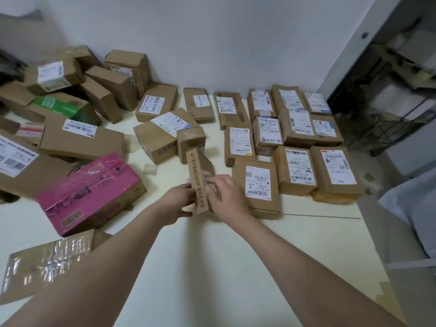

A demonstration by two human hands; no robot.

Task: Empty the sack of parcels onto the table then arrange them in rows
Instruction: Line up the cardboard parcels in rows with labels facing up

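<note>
Bare forearms, uncovered to frame edge; bare hands: left hand [175,204], right hand [227,197].

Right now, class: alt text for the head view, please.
The left hand and right hand grip a narrow brown cardboard parcel over the cream table. Labelled parcels sit in rows at right; others lie jumbled at left.

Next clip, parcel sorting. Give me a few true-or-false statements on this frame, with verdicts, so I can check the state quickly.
1. The left hand and right hand both hold the narrow brown box. True.
2. The pink box lies among the sorted rows on the right. False: it lies on the left, by the unsorted pile.
3. The rowed parcels on the right show their labels upward. True.
4. The table is dark wood. False: it is pale cream.
</note>
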